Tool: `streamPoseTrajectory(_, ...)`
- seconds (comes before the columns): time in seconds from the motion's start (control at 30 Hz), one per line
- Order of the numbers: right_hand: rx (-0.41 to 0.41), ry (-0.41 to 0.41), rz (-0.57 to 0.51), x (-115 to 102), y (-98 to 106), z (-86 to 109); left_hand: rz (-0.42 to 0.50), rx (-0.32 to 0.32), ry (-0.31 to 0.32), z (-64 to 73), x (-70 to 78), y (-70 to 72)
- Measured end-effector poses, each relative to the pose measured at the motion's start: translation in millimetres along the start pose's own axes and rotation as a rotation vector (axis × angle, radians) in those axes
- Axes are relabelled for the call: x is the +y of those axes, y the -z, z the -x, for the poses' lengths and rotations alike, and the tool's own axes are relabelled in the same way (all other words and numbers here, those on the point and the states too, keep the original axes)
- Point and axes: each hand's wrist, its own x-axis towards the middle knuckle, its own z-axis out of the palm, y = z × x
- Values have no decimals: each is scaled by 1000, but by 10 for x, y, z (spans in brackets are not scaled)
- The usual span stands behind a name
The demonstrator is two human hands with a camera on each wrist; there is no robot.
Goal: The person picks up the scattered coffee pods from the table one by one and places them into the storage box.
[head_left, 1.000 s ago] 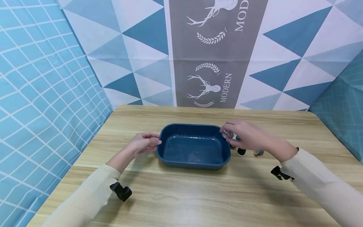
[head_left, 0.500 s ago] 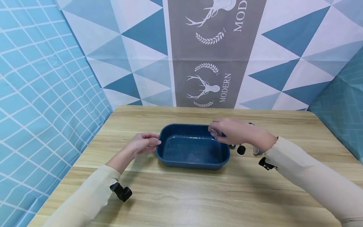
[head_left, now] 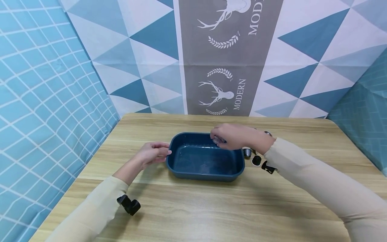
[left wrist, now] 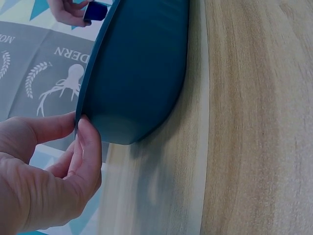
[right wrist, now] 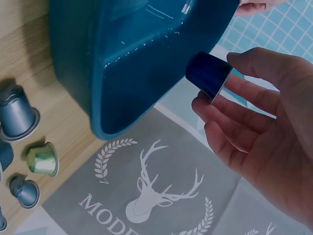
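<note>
A dark blue rectangular basin [head_left: 202, 176] stands on the wooden table. My left hand [head_left: 155, 154] pinches its left rim between thumb and fingers, seen close in the left wrist view on the basin's wall [left wrist: 137, 73]. Over the basin's far right part is my right hand [head_left: 235, 136], holding a dark blue coffee capsule [right wrist: 208, 74] by its flat rim, thumb on one side and fingers on the other. In the head view the hand partly hides this capsule [head_left: 218, 140]. The visible inside of the basin holds nothing.
Just right of the basin, several coffee capsules lie on the table [head_left: 181, 211], among them a silver one [head_left: 247, 153], a black-and-white one [head_left: 256, 160] and a green one [right wrist: 41, 159]. My right forearm partly covers this group. A patterned cloth [head_left: 220, 57] hangs behind the table.
My right hand has moved left with the coffee capsule, from the basin's right edge to over its far right part. My left hand has stayed at the left rim.
</note>
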Motion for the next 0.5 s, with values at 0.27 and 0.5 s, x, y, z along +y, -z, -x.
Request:
streamPoseTrajectory(0.27,-39,-4,-20,-37,18,-189,5,4,12,8,20,-1)
streamPoseTrajectory(0.5,-48,28,-23,-55,39,-376,15,2,17,19,26,0)
